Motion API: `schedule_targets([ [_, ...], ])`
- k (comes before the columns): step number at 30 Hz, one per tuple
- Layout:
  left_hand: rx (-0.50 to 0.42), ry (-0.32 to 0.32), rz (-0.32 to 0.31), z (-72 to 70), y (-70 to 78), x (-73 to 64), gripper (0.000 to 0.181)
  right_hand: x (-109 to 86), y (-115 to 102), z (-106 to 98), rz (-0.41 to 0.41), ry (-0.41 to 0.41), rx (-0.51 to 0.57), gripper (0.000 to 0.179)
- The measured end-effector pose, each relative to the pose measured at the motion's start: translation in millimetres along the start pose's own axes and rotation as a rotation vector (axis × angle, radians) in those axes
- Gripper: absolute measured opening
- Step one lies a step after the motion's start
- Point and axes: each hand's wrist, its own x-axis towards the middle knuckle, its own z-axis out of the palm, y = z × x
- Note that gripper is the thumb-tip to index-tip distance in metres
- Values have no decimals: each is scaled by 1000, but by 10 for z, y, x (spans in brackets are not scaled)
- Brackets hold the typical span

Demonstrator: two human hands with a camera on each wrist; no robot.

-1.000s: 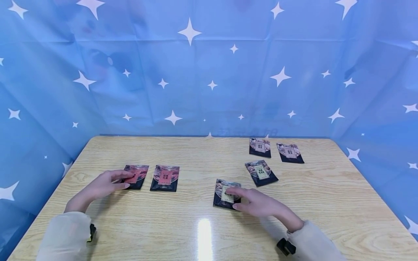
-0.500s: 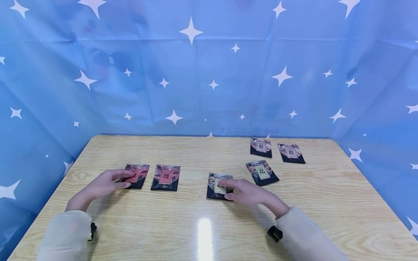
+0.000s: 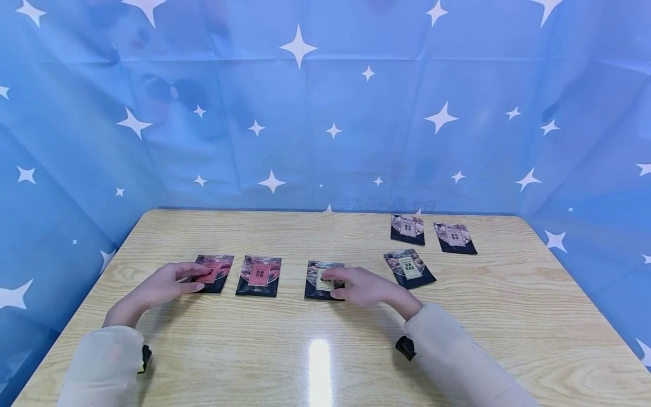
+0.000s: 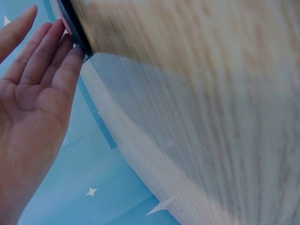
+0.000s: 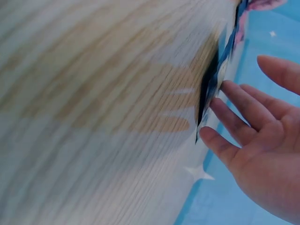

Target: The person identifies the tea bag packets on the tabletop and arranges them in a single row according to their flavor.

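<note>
Sachet with pale-green label [image 3: 313,282], slid toward nine o'clock by my right hand [image 3: 362,286], fingers uncurled, sits at three o'clock of two red-labelled sachets [image 3: 259,276], seemingly lengthening their row; my left hand [image 3: 165,284], fingers relaxed, touches one.

You faced a shiny blue sheet [image 3: 229,152] printed with white four-pointed stars [image 3: 299,46], large and small. It hung behind the back edge of your pale, wood-grained tabletop [image 3: 333,240] and wrapped round past both side edges. A horizontal crease [image 3: 356,59] crossed it high up, and faint lettering [image 3: 389,204], too dim to read, showed just above the back edge, right of its middle. Your tabletop's back corners were rounded; toward you, roughly midway between its sides, a bright strip of reflected light [image 3: 320,373] gleamed.
</note>
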Motion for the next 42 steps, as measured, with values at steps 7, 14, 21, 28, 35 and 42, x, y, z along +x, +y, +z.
schedule_targets([
  [7, 0, -4, -10, -4, 3, 10, 47, 123, -35, -5, -10, -10, 13, 45],
  [14, -2, -1, -10, -10, 7, 13, 47, 219, -112, -2, 2, -20, 3, 46],
  [21, -6, 0, -3, -14, -1, 15, 48, 298, -137, 27, -8, -28, -16, 46],
  [28, -9, 1, -2, -15, 14, 1, 48, 324, -168, 44, 4, -42, -12, 47],
  [35, -14, 0, 0, -5, 16, -2, 47, 330, -180, 52, 11, -44, -11, 47],
  [42, -17, -3, -7, 6, 7, -1, 47, 324, -191, 58, 16, -42, -1, 48],
])
